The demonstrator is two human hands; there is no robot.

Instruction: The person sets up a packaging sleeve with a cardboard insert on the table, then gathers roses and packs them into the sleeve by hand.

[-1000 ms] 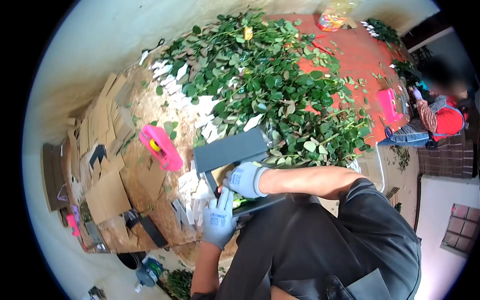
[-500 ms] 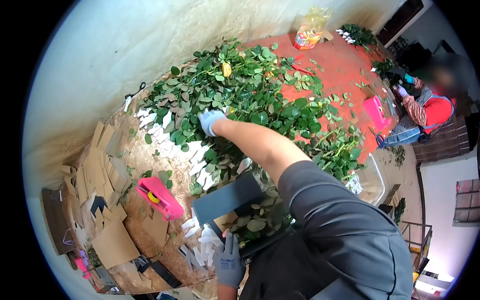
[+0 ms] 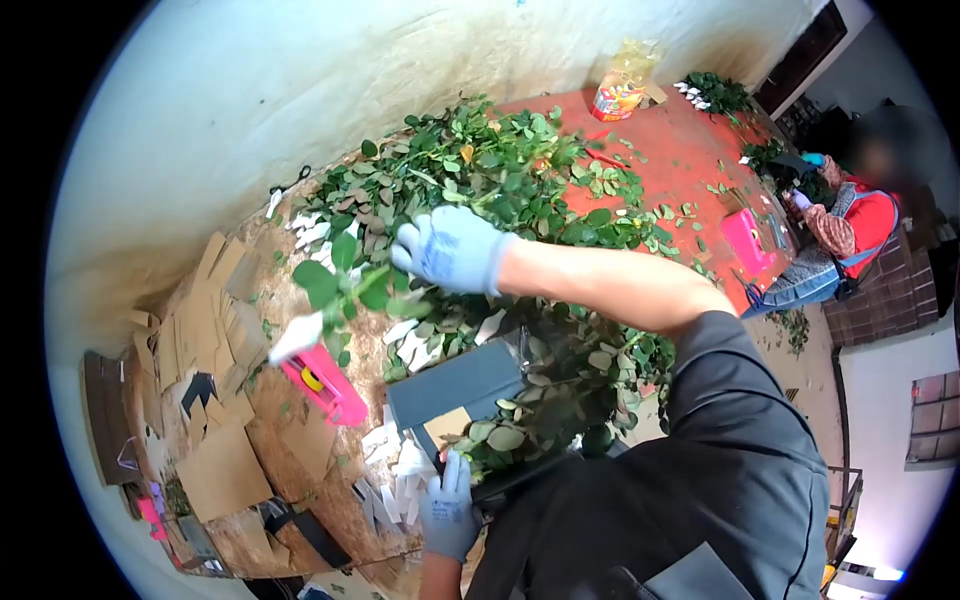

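Note:
My right hand, in a pale grey glove, is raised over the leaf pile with its fingers closed round a leafy stem. A white wrap covers the stem's lower end, over the pink tape dispenser. My left hand, also gloved, rests at the near edge of a dark grey box, closed on that edge. Leafy stems lie in and across the box. Beyond it spreads a large heap of green stems, several with white-wrapped ends.
Flat cardboard pieces lie at the left. White strips are beside the box. Black scissors lie near the wall. A snack bag stands on the red tabletop. Another person works at the right by a second pink dispenser.
My right hand has gone from the box to the heap and lifted a white-wrapped leafy stem from it. My left hand has stayed at the box edge. The view has shifted.

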